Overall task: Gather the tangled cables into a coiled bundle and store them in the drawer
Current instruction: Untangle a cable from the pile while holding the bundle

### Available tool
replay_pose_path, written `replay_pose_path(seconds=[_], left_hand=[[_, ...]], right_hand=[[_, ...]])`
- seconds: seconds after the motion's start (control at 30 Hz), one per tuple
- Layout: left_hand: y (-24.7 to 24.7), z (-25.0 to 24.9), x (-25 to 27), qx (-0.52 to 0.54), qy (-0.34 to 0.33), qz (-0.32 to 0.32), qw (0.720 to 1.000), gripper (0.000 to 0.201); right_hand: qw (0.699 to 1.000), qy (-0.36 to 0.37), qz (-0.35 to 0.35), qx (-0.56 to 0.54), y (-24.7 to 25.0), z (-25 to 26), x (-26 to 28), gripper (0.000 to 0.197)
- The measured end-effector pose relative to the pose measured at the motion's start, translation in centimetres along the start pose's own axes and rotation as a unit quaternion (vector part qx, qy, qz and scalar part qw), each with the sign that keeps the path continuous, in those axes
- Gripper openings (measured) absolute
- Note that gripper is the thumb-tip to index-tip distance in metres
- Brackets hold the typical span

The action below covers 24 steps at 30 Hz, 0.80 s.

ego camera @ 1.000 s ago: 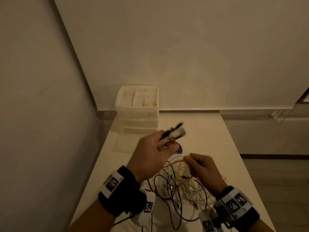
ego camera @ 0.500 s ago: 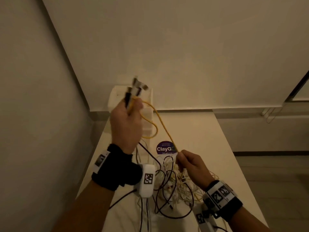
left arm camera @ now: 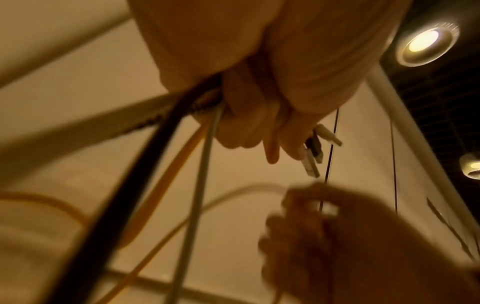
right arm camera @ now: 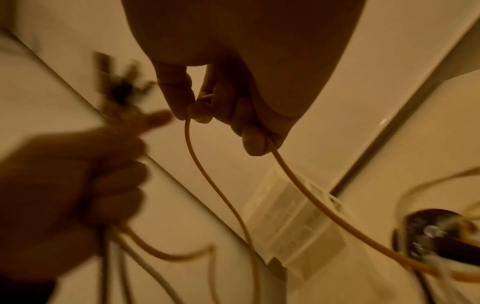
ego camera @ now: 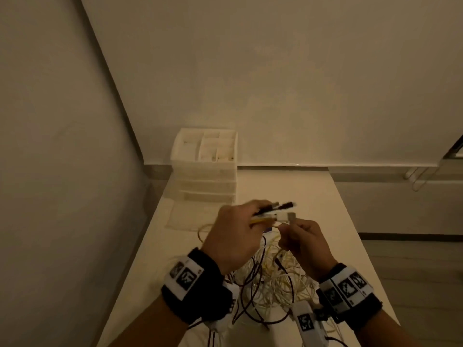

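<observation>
A tangle of white, yellow and black cables (ego camera: pixel 273 284) lies on the white table (ego camera: pixel 333 221) below my hands. My left hand (ego camera: pixel 238 231) is raised above it and grips a bunch of cable ends, their plugs (ego camera: pixel 283 207) sticking out to the right; the same plugs (left arm camera: pixel 314 152) show past the curled fingers in the left wrist view. My right hand (ego camera: pixel 300 239) is close beside it and pinches a yellow cable (right arm camera: pixel 207 164) that loops down to the pile. The white drawer unit (ego camera: pixel 208 171) stands at the table's far left.
A flat translucent tray or drawer (ego camera: pixel 190 216) lies on the table in front of the drawer unit. A wall runs close along the left (ego camera: pixel 62 171). The table's right edge drops to the floor (ego camera: pixel 413 259). A dark round object (right arm camera: pixel 428 232) lies among the cables.
My left hand came down from high by the drawer unit to just above the pile, still holding the cable ends. My right hand rose to meet it, shortening the yellow cable between them.
</observation>
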<state>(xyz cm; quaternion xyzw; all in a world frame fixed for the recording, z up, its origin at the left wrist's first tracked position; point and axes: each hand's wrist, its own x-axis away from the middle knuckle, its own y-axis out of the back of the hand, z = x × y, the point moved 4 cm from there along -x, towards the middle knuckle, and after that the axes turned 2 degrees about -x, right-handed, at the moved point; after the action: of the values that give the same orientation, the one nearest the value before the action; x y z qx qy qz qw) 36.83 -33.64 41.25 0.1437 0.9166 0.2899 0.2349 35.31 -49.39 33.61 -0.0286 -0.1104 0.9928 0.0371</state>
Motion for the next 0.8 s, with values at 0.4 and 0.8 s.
replay_pose_path(seconds=[0.4, 0.8], left_hand=[[3.4, -1.2, -3.4, 0.083, 0.023, -0.215, 0.973, 0.01], [6.6, 0.1, -1.0, 0.116, 0.02, -0.217, 0.969, 0.016]], right_hand=[[0.992, 0.034, 0.08, 0.095, -0.1, -0.9, -0.2, 0.022], [0.997, -0.01, 0.005, 0.077, 0.4, -1.2, 0.8, 0.03]])
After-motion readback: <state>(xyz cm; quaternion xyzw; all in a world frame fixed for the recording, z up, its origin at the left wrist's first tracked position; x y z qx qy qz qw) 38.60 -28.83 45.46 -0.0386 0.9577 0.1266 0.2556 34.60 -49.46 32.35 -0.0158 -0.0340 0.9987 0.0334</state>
